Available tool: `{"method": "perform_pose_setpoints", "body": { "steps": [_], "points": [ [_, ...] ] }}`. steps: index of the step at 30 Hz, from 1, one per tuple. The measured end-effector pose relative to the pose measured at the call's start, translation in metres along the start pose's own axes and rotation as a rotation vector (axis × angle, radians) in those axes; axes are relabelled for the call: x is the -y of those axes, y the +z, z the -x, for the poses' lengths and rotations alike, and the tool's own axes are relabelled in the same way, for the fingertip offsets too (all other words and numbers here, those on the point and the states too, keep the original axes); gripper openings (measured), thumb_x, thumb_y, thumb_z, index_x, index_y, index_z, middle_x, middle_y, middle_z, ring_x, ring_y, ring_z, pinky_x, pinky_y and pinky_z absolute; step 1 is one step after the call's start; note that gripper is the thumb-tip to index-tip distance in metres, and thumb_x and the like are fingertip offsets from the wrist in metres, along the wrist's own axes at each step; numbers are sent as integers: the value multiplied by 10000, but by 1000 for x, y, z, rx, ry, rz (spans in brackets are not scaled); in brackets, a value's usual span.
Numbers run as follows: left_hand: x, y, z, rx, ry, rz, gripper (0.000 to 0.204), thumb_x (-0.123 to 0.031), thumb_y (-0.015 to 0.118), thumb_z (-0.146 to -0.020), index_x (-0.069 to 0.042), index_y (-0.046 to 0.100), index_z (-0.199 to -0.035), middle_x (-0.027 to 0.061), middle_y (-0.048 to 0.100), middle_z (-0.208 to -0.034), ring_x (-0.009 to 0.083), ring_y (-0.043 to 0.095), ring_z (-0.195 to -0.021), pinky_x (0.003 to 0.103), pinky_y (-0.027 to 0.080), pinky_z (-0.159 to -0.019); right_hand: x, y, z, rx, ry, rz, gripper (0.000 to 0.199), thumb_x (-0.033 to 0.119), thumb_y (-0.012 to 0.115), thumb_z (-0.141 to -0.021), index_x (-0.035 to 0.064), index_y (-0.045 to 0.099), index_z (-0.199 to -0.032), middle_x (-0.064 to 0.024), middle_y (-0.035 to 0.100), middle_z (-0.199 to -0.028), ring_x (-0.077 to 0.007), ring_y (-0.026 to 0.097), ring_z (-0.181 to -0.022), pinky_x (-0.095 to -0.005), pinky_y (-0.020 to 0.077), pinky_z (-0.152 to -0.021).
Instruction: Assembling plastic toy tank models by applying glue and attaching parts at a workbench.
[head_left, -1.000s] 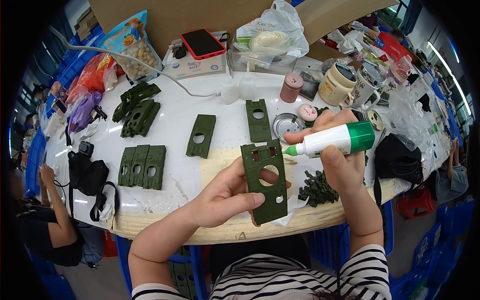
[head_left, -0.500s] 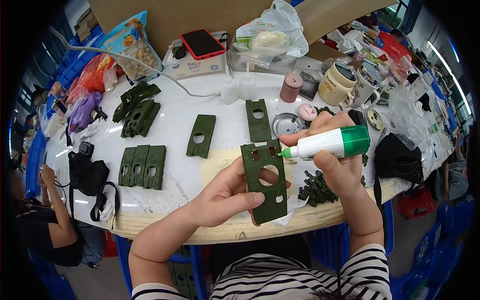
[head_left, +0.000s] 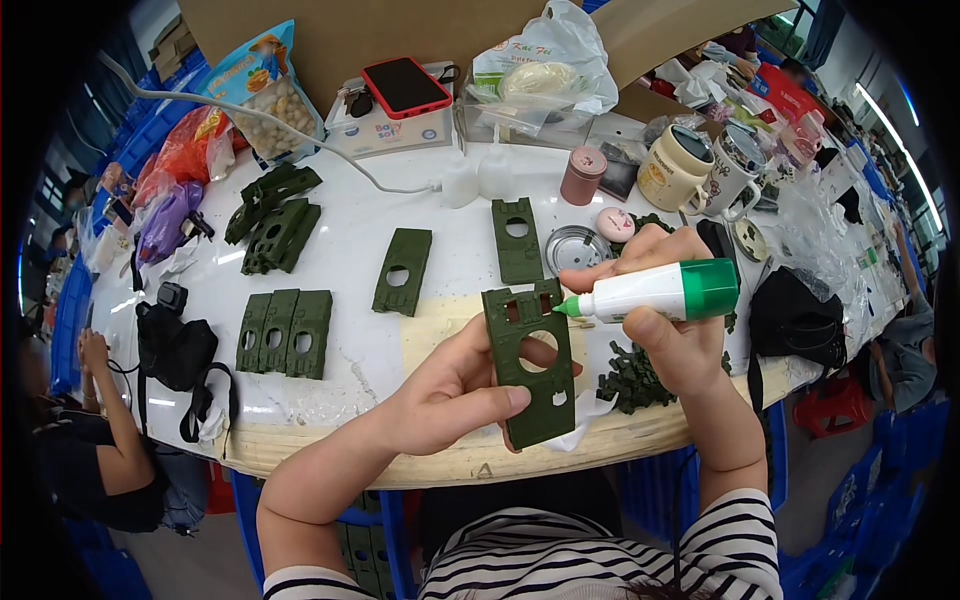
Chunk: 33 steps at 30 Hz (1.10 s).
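Note:
My left hand (head_left: 445, 400) grips a dark green plastic model hull part (head_left: 535, 405) by its left edge, thumb on its face. The part has a large round hole and small rectangular openings near its far end. In my right hand (head_left: 675, 345) lies a white glue bottle (head_left: 645, 295) with a green base, held on its side. Its green nozzle points left and meets the part's far right corner, or almost; contact is hard to tell. Similar green hull parts (head_left: 403, 270) rest on the table beyond, and a heap of small green pieces (head_left: 635, 380) sits beside my right wrist.
Stacked hull parts (head_left: 285, 335) stand at the left near a black pouch (head_left: 178, 345). A round metal tin (head_left: 577, 250), a pink canister (head_left: 583, 176) and mugs (head_left: 675, 168) are at the back right. A black bag (head_left: 797, 318) lies right. Another person (head_left: 110, 430) sits at far left.
The glue bottle has tipped slightly, its green base a little lower and its nozzle shifted a touch left. The hull part and my left hand hold almost still.

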<state>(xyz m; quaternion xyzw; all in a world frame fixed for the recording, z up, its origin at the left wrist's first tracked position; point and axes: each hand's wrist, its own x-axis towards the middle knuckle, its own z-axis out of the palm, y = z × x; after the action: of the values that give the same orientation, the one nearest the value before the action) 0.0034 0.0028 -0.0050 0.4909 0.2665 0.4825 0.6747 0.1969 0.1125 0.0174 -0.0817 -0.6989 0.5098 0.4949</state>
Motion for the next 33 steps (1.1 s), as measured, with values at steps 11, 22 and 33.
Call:
{"method": "perform_pose_setpoints", "body": {
  "steps": [11,22,33],
  "points": [
    [-1,0,-1,6,-9,0,598,-23,487,-896,-48,205,-1423,183,503,-1226,224,578,-1055,267,551,-648,6,-8,-2,33,140,-64,419,385,649,-864,34,457,-987,-92,489,-933,-308,655,-948,-353,526,-796],
    [-22,-1,4,-103,-51,-111,545,-52,521,-873,-3,319,-1377,236,549,-1250,208,605,-1064,268,540,-682,-10,-26,2,-89,81,-19,339,323,575,-918,43,400,-996,-92,489,-972,-278,634,-972,-363,498,-858],
    [-25,-43,124,-562,-240,-229,434,-105,560,-918,15,426,-1314,71,644,-1055,96,613,-867,220,505,-640,-8,-28,2,-47,56,-82,295,279,536,-945,31,414,-1047,-87,473,-978,-289,632,-961,-348,487,-847]
  ]
}}
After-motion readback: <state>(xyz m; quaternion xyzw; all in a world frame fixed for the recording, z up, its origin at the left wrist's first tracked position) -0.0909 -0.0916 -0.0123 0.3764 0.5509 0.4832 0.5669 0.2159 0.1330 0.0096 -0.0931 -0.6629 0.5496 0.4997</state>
